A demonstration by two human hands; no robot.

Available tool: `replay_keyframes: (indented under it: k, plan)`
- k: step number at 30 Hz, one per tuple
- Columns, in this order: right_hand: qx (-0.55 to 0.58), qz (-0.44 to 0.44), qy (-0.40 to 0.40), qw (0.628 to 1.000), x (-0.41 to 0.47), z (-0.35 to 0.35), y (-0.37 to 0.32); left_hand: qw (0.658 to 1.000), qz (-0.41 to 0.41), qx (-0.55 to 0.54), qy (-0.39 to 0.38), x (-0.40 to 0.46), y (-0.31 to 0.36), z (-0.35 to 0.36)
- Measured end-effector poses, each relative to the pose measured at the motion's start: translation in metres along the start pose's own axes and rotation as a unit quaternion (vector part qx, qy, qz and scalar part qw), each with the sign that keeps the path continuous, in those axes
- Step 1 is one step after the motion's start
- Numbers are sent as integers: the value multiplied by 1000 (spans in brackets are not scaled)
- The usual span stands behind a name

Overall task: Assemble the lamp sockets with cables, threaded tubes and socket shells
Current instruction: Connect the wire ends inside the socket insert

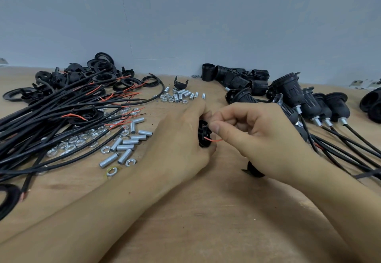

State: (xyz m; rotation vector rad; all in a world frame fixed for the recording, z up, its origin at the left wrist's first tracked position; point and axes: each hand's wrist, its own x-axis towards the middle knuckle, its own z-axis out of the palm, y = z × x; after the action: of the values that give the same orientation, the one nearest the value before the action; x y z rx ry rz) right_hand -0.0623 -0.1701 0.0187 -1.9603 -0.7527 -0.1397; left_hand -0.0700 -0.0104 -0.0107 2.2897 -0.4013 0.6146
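My left hand (181,137) is closed around a black socket insert (204,134), held on its side above the middle of the wooden table (185,221). My right hand (259,137) pinches a thin red wire (213,139) that runs into the insert's face. Most of the insert is hidden in my left palm. A black cable piece (252,171) shows under my right wrist.
A pile of black cables (51,122) with red ends lies at the left, among silver threaded tubes (127,145) and nuts (70,144). Black rings and caps (99,71) sit behind them. Loose socket shells (243,78) and assembled sockets with cables (321,108) fill the right.
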Motion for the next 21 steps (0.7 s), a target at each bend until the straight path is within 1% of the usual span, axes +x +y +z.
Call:
replay_keyframes:
  k: [2, 4, 6, 9, 12, 15, 17, 21]
  plan:
    - [54, 48, -28, 997, 1, -3, 1, 1000, 0, 3, -15, -1, -1, -1]
    - [71, 70, -44, 994, 1, -6, 1, 1000, 2, 7, -22, 0, -2, 0]
    - [39, 66, -49, 996, 1, -6, 1, 1000, -12, -5, -29, 0, -1, 1]
    - [-58, 37, -29, 997, 1, -1, 2, 998, -47, -25, -34, -1, 0, 2]
    - [-90, 22, -11, 996, 1, 1, 4, 998, -39, -24, -42, 0, -1, 2]
    - [-129, 11, -17, 991, 1, 1, 4, 998, -38, -13, -45, -1, -1, 2]
    - [-113, 16, -17, 993, 1, 2, 3, 999, -29, -9, -42, -3, -1, 2]
    - [-38, 37, -3, 999, 1, 1, 4, 1000, 0, -1, -20, -2, 0, 2]
